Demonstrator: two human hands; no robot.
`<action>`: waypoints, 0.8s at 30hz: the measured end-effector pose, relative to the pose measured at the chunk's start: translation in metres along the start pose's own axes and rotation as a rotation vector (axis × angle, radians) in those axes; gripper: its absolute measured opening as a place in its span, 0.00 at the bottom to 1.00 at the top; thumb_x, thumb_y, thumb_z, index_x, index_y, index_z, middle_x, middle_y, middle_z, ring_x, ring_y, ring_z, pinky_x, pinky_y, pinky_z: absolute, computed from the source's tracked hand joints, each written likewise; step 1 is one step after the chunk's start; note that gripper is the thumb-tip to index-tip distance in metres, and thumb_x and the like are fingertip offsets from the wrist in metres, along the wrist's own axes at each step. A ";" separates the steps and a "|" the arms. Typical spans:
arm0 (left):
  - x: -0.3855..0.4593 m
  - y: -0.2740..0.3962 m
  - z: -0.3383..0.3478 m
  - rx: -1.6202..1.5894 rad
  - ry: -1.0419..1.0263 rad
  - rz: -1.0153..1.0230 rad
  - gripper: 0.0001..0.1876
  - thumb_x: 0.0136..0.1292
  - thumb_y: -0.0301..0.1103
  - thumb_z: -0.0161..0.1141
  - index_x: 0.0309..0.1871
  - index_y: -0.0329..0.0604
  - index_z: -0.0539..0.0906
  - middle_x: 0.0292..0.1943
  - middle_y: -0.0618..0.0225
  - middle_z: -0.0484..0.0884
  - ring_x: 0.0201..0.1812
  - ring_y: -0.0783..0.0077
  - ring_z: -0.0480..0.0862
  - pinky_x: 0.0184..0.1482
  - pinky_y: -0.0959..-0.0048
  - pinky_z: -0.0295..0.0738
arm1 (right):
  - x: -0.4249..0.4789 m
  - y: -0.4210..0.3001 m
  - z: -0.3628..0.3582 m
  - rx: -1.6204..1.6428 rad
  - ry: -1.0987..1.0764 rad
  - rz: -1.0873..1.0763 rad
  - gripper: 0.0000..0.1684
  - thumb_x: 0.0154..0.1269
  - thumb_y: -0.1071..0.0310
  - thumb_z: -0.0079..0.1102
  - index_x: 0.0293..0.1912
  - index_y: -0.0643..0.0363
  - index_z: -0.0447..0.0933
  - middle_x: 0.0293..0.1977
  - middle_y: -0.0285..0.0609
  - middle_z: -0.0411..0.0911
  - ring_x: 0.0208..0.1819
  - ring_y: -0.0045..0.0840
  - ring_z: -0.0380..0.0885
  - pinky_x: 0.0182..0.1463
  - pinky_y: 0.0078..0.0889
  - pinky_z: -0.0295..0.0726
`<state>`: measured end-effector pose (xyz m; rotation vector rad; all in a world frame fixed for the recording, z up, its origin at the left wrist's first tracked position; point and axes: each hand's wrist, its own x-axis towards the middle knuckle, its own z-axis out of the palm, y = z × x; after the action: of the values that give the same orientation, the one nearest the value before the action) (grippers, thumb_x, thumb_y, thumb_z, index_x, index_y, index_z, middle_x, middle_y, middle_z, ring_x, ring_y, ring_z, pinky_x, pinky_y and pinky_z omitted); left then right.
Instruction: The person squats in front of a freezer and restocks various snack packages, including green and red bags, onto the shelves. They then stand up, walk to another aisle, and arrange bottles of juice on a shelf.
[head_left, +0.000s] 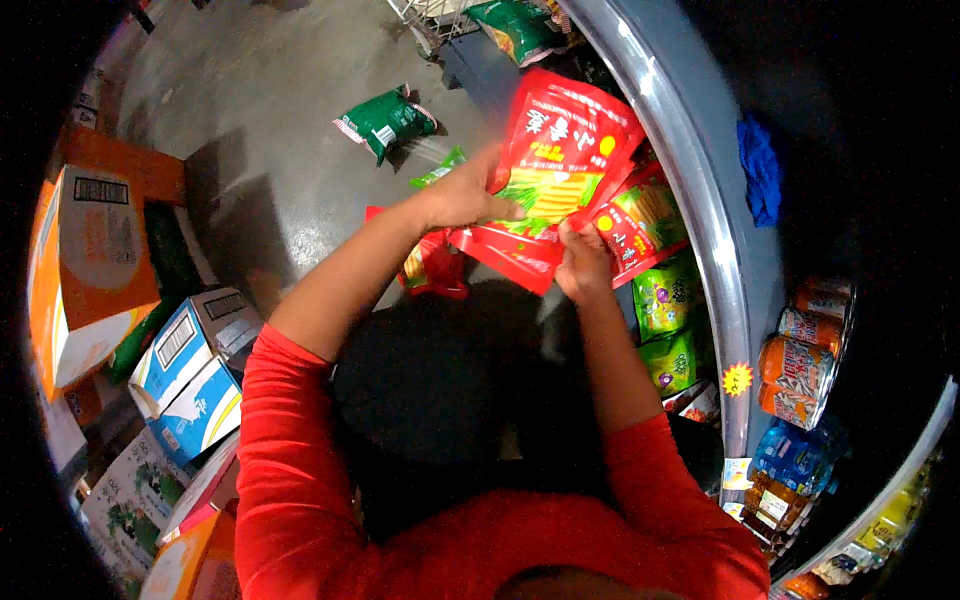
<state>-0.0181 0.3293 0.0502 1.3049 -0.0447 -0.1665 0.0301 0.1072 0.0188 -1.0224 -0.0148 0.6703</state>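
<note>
My left hand grips the left side of a red plastic snack packet with a picture of yellow sticks and green leaves. Its thumb lies across the front. At least one more red packet seems to be layered behind it. With thumb and fingers, my right hand pinches the packet's lower right edge. Just right of that hand is another red packet, beside the shelf edge; whether my fingers also touch it I cannot tell. Green candy bags sit below it on the shelf.
A curved metallic shelf edge runs down the right. On the floor lie a green snack bag and more red packets. Cartons, including a blue one and an orange one, stand left. Drink packs are at right.
</note>
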 end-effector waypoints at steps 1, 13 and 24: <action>-0.009 -0.005 -0.005 0.107 0.035 0.012 0.37 0.50 0.25 0.69 0.62 0.38 0.61 0.55 0.63 0.74 0.56 0.69 0.74 0.59 0.69 0.67 | -0.003 0.005 0.000 -0.057 -0.014 0.006 0.21 0.63 0.74 0.51 0.56 0.61 0.64 0.50 0.42 0.72 0.50 0.29 0.74 0.53 0.36 0.76; -0.052 0.049 -0.002 0.995 0.038 -0.120 0.25 0.50 0.21 0.61 0.54 0.39 0.69 0.42 0.50 0.81 0.44 0.55 0.82 0.44 0.62 0.75 | -0.012 -0.073 0.121 -1.855 -0.305 -0.935 0.15 0.55 0.59 0.60 0.41 0.54 0.77 0.41 0.45 0.74 0.46 0.40 0.73 0.54 0.42 0.70; -0.057 0.024 -0.039 0.750 -0.217 0.105 0.11 0.59 0.28 0.60 0.44 0.35 0.78 0.30 0.61 0.81 0.30 0.74 0.78 0.35 0.73 0.73 | 0.001 -0.057 0.068 -1.812 -0.337 -0.557 0.10 0.60 0.62 0.56 0.38 0.58 0.74 0.35 0.46 0.76 0.42 0.41 0.74 0.46 0.40 0.71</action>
<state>-0.0665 0.3812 0.0665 2.0215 -0.3899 -0.2107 0.0384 0.1413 0.0998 -2.4420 -1.3598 0.1390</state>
